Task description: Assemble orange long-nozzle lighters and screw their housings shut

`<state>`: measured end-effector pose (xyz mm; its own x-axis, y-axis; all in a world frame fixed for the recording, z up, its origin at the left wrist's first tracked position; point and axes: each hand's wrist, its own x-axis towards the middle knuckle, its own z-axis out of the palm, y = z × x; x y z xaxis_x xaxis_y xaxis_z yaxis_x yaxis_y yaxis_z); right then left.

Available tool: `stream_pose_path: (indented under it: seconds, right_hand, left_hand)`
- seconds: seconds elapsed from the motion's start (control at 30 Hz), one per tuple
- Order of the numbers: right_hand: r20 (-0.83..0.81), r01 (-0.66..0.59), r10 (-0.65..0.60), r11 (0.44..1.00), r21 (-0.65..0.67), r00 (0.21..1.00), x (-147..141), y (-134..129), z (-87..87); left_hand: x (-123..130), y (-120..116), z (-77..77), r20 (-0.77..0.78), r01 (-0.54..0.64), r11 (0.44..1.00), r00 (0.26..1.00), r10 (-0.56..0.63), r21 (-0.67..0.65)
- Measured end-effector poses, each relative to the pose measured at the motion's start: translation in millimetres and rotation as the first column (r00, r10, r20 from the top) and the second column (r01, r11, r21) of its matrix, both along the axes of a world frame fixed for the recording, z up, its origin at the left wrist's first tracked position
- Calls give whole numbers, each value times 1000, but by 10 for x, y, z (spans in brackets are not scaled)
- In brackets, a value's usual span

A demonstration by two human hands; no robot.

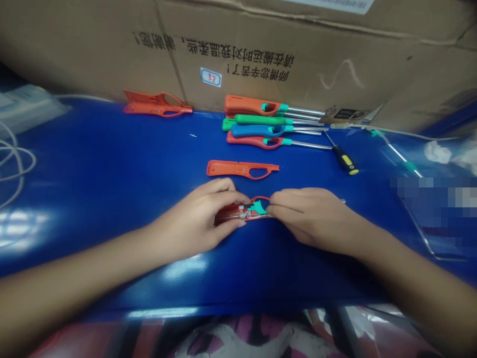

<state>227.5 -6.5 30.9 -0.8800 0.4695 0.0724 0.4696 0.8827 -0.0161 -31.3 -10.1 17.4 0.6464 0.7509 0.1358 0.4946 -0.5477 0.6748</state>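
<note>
Between my hands, low over the blue table, is an opened orange lighter half-shell [256, 217] with its inner parts showing. A teal trigger [260, 208], a small black piece and thin white wires sit in it. My left hand [208, 211] grips the shell's left part, thumb below and fingers above. My right hand [309, 214] has its fingers closed at the shell's right end, by the trigger; they cover what they pinch there. Just beyond my hands lies the matching empty orange shell half [242, 169], its inside facing up.
Assembled long-neck lighters [261, 130] lie stacked against a cardboard box [238, 54]. Right of them is a black-and-yellow screwdriver [343, 158]. More orange shells [156, 105] rest at back left, near a white cable [15, 154]. A metal tube with teal parts [398, 153] lies right.
</note>
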Motion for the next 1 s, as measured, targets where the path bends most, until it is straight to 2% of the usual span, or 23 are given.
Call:
stream_pose_path:
  seconds: [0.1, 0.27, 0.33, 0.5, 0.63, 0.77, 0.87, 1.0]
  right_hand:
    - [9, -11, 11, 1000, 8, 1000, -4, 3, 13]
    - [39, -33, 31, 999, 36, 999, -45, -31, 63]
    - [43, -24, 22, 998, 60, 999, -66, -50, 71]
    - [35, 29, -33, 995, 96, 999, -56, -76, 89]
    - [-77, 130, -133, 990, -49, 988, 15, -72, 129]
    - [-107, 121, -147, 968, -220, 983, 42, -47, 106]
    - [-155, 140, -203, 929, -343, 967, 19, -22, 55]
    - [-277, 140, -278, 892, -429, 920, -17, 2, 16]
  left_hand:
    - [-12, -10, 3, -27, 10, 999, 1000, -9, 49]
    - [-25, -14, 5, -92, 118, 978, 990, -104, 170]
    - [-15, -15, 6, -178, 153, 960, 978, -113, 235]
    - [13, -56, 6, -401, 215, 900, 915, -50, 378]
    - [2, -86, 25, -436, 235, 884, 899, -40, 403]
    - [-15, -58, 48, -370, 218, 912, 926, -80, 349]
    - [-30, -25, 43, -332, 220, 920, 937, -107, 324]
    - [-46, -3, 23, -305, 238, 915, 942, -137, 326]
